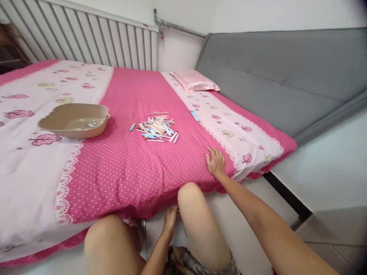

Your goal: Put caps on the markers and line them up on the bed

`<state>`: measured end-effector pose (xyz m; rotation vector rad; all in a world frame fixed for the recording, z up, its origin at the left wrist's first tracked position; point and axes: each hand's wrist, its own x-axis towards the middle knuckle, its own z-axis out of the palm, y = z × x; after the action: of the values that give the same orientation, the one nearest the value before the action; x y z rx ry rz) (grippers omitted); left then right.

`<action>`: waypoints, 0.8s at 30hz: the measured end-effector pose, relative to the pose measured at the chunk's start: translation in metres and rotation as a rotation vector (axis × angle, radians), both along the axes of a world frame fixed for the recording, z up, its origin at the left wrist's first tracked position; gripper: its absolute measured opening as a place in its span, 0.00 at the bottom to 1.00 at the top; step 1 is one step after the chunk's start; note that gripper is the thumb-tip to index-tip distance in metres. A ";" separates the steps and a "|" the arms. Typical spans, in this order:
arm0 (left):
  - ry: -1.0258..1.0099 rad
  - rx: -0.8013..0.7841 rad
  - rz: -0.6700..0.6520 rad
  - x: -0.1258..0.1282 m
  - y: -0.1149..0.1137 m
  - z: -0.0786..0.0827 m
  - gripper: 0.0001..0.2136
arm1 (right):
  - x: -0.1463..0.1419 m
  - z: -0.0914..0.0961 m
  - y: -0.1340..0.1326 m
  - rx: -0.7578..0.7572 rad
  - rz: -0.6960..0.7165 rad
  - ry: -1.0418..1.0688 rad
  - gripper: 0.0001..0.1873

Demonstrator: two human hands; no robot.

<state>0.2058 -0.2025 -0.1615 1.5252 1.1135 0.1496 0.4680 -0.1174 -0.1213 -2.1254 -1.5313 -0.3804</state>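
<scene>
My right hand [215, 161] rests flat on the near edge of the pink dotted bedspread [134, 168], fingers spread, holding nothing. My left hand [170, 221] hangs low between my bare knees, below the bed's edge; its fingers are curled downward and partly hidden. A heap of several pens [156, 130] lies on the bedspread beyond my right hand. Two blue pens [195, 115] lie apart to the right of the heap. A beige plastic basin [75, 120] stands to the left of the heap.
A small pink pillow [194, 80] lies at the far corner of the bed. A grey padded headboard [281, 76] runs along the right. A white radiator [86, 36] lines the back wall. Pale floor tiles [323, 229] show at the lower right.
</scene>
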 end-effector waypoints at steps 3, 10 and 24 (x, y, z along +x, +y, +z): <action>0.000 0.058 0.121 -0.009 0.011 0.002 0.17 | 0.000 -0.002 0.000 -0.009 0.005 -0.011 0.23; -0.227 0.178 -0.039 -0.038 0.052 0.088 0.20 | 0.000 -0.004 0.000 -0.023 0.021 -0.024 0.24; 0.338 0.813 0.181 -0.035 0.229 0.181 0.13 | 0.001 0.019 0.038 -0.186 0.069 0.402 0.25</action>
<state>0.1710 0.0262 0.0191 2.2168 1.5695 0.5346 0.4691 -0.0791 -0.1019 -2.1148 -1.4389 0.2122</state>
